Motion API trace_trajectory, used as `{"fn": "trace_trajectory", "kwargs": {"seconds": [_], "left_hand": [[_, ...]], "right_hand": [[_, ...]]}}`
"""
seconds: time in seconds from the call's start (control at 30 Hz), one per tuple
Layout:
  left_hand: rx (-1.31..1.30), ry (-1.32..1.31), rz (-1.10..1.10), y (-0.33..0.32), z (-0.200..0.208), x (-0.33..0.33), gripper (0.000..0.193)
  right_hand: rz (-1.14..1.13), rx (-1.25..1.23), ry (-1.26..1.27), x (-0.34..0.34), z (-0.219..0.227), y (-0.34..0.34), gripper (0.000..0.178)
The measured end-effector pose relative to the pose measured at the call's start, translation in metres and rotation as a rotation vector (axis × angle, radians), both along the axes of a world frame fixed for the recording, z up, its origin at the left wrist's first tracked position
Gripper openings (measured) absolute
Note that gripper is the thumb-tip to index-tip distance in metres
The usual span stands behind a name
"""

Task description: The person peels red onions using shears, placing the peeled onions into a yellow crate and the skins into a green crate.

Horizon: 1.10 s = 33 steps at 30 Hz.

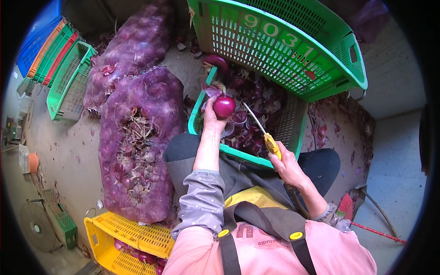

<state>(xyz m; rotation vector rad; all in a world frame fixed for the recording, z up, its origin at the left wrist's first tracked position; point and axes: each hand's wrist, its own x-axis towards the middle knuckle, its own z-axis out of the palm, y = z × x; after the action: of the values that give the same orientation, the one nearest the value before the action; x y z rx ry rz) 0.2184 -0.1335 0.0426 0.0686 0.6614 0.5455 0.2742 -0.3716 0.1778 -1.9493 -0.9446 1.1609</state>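
A shiny, peeled red onion [225,107] is in my left hand [211,121], fingers wrapped round it, with loose skin at its top. My right hand [288,166] is closed on the yellow grip of an air blow gun [272,145]. Its long thin metal nozzle points up and left, its tip a little apart from the onion. What looks like a hose trails from below that hand. Both hands are over or beside a green crate [250,158] between my knees, which holds purple onion skins [250,133].
A large green crate [275,50] leans beyond the skins. Purple mesh sacks of onions [137,160] stand at the left, the nearer one torn open. A yellow crate [133,231] with red onions is at lower left. Stacked crates [68,87] and a fan [37,227] stand farther left.
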Motion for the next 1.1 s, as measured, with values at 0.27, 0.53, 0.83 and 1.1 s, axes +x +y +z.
{"fn": "trace_trajectory", "kwargs": {"seconds": [0.27, 0.53, 0.83, 1.1], "left_hand": [[-0.085, -0.29, 0.095, 0.004, 0.009, -0.004, 0.046], [-0.06, -0.208, 0.048, 0.009, -0.001, -0.008, 0.047], [0.188, -0.127, 0.0, -0.014, 0.023, -0.012, 0.027], [0.803, -0.157, -0.275, -0.055, 0.057, -0.019, 0.025]], "right_hand": [[-0.049, -0.006, 0.227, -0.003, 0.004, -0.01, 0.026], [-0.037, 0.033, 0.282, -0.009, 0.019, -0.008, 0.027], [-0.008, -0.132, -0.423, -0.015, -0.063, -0.014, 0.047], [-0.425, 0.081, 0.786, 0.004, -0.034, 0.052, 0.064]]}}
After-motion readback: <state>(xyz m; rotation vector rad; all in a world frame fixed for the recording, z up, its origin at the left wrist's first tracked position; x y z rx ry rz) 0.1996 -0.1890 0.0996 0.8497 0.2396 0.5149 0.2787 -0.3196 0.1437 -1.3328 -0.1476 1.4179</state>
